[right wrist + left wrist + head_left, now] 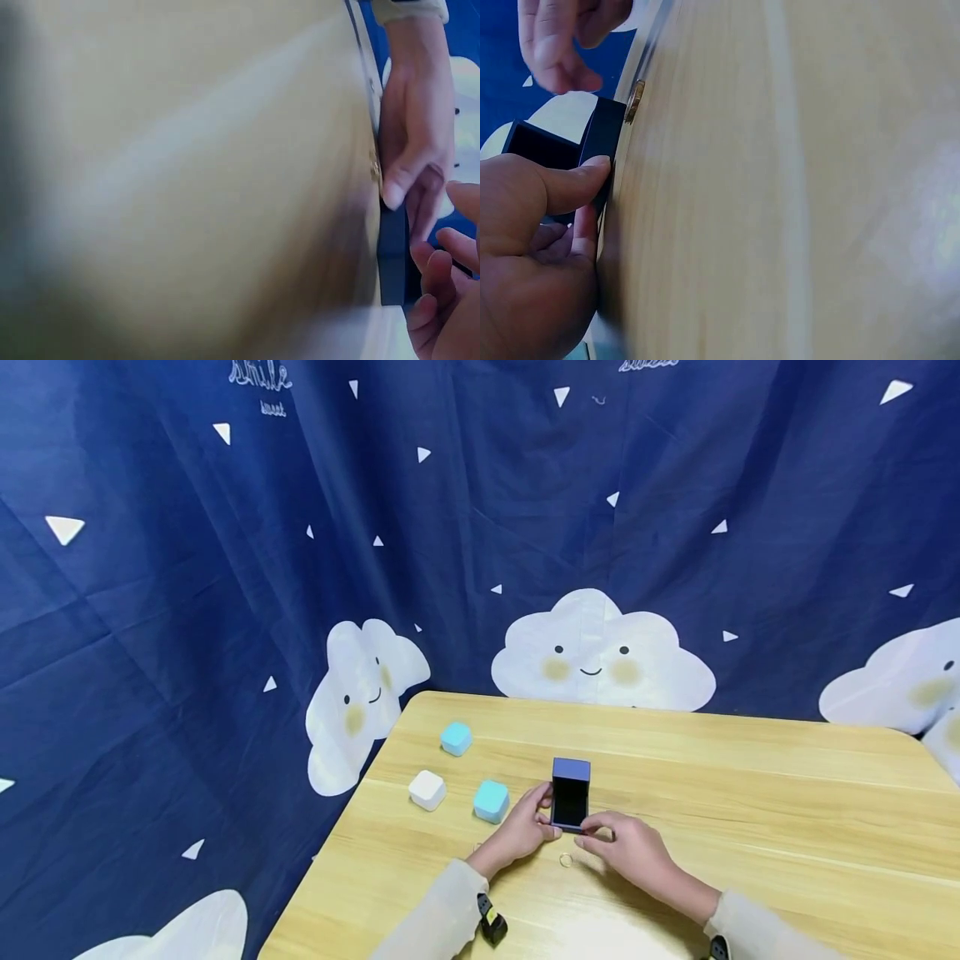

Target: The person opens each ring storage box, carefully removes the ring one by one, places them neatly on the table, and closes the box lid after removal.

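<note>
A small dark blue ring box (570,793) sits on the wooden table with its lid raised and its dark inside facing the person. My left hand (523,823) grips the box from its left side, the thumb on the front wall in the left wrist view. Over the front right corner is my right hand (626,843), fingers loosely bent; in the left wrist view a gap shows between those fingertips and the box. A gold ring (566,860) lies on the table just in front of the box. Another ring (477,847) lies beside the left wrist, partly hidden.
Left of the box are a turquoise block (491,802), a white block (427,791) and a smaller light blue block (456,738), all with rounded corners. The wooden table (750,793) ends at a blue curtain (525,527) printed with clouds.
</note>
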Tool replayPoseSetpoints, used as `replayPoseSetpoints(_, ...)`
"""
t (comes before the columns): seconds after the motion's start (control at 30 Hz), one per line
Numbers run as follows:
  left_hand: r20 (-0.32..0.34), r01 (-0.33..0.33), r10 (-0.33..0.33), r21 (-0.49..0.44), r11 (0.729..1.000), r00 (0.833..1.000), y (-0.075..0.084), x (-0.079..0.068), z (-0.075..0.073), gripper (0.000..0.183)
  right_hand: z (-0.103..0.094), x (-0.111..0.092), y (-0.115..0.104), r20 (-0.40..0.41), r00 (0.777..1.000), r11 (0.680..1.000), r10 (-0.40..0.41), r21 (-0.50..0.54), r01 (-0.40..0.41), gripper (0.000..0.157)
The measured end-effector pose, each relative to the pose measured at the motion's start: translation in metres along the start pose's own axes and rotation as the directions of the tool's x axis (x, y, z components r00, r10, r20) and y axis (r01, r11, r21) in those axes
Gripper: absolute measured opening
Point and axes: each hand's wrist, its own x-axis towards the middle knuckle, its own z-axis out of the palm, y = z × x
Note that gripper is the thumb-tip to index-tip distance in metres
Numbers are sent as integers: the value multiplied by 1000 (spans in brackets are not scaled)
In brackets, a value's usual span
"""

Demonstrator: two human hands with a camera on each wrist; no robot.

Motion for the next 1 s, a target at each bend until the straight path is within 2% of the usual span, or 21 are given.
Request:
replayPoseSetpoints(0.33,3,19,-19,-17,1000,1000,4,-1,-1,82,-19,19,10,-104,994,999,24,-30,-27,45)
replayPoseSetpoints(0.63,-9,11,-11,-10,1000,1000,3,-1,-1,82,-27,42,16,-147,989,999,30,-10,-31,50)
replayPoseSetpoints(0.83,0,5,-5,-5,1000,1000,4,0,0,81,-27,54,19,-91,987,990,130,67,-125,59)
replayPoseSetpoints(1.0,-3,20,-20,-14,1000,1000,3,0,-1,81,-21,64,22,11,978,955,208,212,-206,68)
